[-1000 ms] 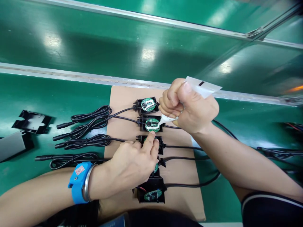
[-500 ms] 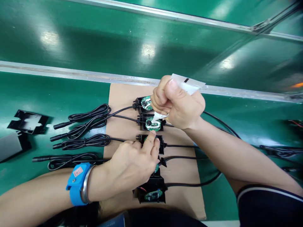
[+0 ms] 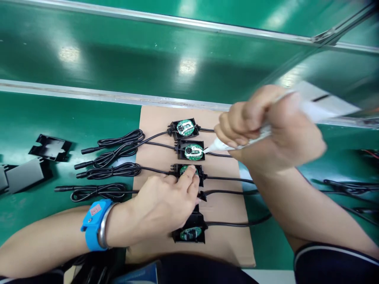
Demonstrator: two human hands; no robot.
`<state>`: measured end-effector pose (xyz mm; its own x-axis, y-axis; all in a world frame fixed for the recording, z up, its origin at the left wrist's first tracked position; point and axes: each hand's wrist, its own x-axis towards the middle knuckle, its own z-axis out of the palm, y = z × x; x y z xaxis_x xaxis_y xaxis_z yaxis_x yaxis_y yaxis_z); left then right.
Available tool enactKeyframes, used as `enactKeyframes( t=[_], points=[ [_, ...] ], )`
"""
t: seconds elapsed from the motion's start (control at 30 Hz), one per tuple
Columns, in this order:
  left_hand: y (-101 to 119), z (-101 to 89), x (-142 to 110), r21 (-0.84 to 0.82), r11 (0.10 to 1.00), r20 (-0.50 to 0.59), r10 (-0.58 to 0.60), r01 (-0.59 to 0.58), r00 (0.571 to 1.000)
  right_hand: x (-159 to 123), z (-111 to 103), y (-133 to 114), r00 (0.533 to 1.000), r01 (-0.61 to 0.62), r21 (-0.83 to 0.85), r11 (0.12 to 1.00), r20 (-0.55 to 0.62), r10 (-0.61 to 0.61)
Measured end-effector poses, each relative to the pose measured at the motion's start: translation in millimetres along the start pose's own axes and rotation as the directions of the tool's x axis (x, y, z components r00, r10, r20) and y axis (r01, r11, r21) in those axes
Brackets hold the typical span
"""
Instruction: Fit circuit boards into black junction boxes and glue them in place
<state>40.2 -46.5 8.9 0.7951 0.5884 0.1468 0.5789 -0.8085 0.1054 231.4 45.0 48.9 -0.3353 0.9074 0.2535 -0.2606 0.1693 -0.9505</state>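
Observation:
My right hand [image 3: 275, 126], smeared by motion, is closed around a white squeeze tube [image 3: 316, 106]. The tube's pointed nozzle is at the right edge of a round green circuit board [image 3: 194, 152], which carries a loop of white paste and sits in the second black case from the top. My left hand [image 3: 166, 197] lies with outstretched fingers over the third black case [image 3: 201, 169], fingertips touching it near its board. Its thumb and the case below it are largely hidden. The topmost case [image 3: 185, 128] also shows white paste on its board.
All the cases lie in a column on a cardboard sheet [image 3: 225, 248]. Coiled black cables [image 3: 118, 136] with plugs spread to the left, and other leads run right. Black case shells [image 3: 50, 148] stand at far left. A metal rail [image 3: 118, 98] borders the green bench behind.
My right hand has moved right with the tube, drawing the nozzle from the paste loop to the board's right edge and uncovering the topmost case. My left hand stays at the third case.

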Motion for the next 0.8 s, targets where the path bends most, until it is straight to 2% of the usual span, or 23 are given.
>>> enactKeyframes(
  t=[0.1, 0.27, 0.4, 0.57, 0.8],
  points=[
    [6.6, -3.6, -20.6, -0.042, 0.998, 0.029, 0.056, -0.055, 0.998, -22.6, 9.4, -8.0, 1.000, -0.008, 0.045, 0.999, 0.013, 0.007],
    [10.8, 2.3, -36.3, -0.065, 0.998, 0.011, 0.011, -0.011, 1.000, -49.7, 29.5, 15.2, 0.998, 0.015, 0.064, 0.998, 0.062, -0.019],
    [10.0, 6.7, -34.7, -0.071, 0.997, 0.034, -0.012, 0.014, 0.999, -53.4, 36.9, 28.3, 0.995, 0.079, 0.047, 0.996, 0.050, -0.081],
    [10.8, 10.0, -36.9, -0.073, 0.997, 0.040, -0.009, 0.012, 0.999, -55.3, 39.8, 29.5, 0.994, 0.071, 0.020, 0.997, 0.082, -0.072],
    [10.1, 12.2, -38.1, -0.116, 0.993, 0.072, 0.002, 0.007, 0.997, -62.7, 40.9, 36.0, 0.998, 0.066, -0.028, 0.997, 0.015, -0.066]
  ],
)
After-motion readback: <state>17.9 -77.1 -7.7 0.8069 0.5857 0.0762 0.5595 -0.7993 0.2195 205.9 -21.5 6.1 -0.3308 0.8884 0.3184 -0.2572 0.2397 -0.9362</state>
